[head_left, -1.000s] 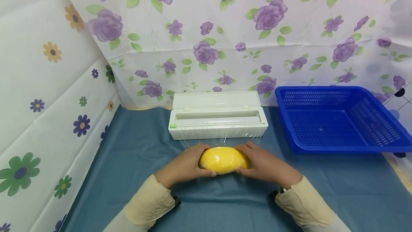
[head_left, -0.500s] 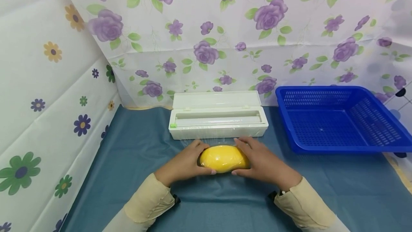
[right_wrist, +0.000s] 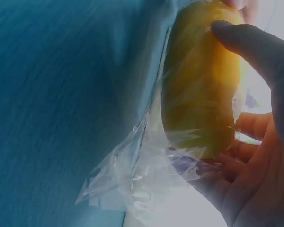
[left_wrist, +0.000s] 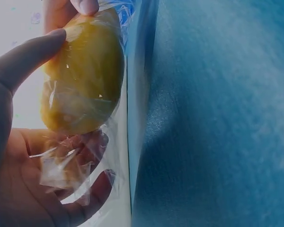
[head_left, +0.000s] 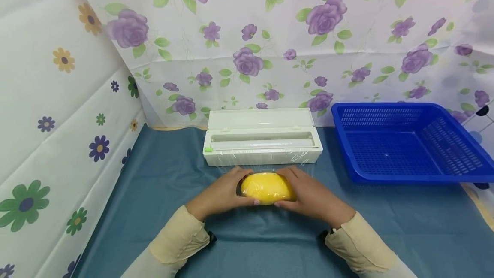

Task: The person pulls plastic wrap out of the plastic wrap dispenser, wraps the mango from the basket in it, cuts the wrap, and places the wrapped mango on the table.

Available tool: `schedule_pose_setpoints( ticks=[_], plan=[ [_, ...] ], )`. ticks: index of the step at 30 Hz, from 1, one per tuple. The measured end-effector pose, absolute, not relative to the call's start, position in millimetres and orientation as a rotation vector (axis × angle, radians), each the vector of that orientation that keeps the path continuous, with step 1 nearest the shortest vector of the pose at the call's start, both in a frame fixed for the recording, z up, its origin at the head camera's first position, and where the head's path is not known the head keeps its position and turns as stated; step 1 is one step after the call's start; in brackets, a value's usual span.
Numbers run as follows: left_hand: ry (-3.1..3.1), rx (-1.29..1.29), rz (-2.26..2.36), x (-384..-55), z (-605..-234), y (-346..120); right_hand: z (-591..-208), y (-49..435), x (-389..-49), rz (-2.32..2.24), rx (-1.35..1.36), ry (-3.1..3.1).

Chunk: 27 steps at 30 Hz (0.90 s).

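A smooth yellow mango (head_left: 266,188), covered in clear cling film, is held level between my two hands in front of the white dispenser box. My left hand (head_left: 221,195) grips its left end, thumb on the near side and fingers behind. The right hand (head_left: 313,196) holds the other end the same way. Loose cling film (right_wrist: 116,172) hangs past one end in the right wrist view, and more crumpled film (left_wrist: 61,170) bunches by the left palm. Stretched film runs from the fruit to the dispenser box (head_left: 262,158). The far-side fingers are partly hidden.
The box's lid (head_left: 260,119) stands raised, with a film roll (head_left: 262,143) inside and a green slider (head_left: 208,149) at its left. A blue plastic basket (head_left: 414,178) is at the right. Flowered sheets (head_left: 216,7) line the back and left. Blue-grey cloth (head_left: 166,162) covers the table.
The mango has tipped and shifted slightly away from me, toward the box. My right fingers and thumb have moved inward along its end. Both hands keep hold of it.
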<state>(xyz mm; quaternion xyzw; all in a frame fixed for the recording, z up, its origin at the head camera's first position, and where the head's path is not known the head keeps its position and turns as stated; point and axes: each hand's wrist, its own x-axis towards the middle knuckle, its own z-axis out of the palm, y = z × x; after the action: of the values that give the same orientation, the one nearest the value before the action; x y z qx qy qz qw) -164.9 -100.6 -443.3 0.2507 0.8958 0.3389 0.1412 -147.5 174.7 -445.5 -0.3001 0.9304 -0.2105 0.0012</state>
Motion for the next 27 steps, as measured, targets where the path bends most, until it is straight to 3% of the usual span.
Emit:
schedule_pose_setpoints(
  ticks=[27],
  plan=[
    [2.675,0.666,0.957,-170,-448,-103,-450,164,-156,-0.565,-1.068,3.074]
  ],
)
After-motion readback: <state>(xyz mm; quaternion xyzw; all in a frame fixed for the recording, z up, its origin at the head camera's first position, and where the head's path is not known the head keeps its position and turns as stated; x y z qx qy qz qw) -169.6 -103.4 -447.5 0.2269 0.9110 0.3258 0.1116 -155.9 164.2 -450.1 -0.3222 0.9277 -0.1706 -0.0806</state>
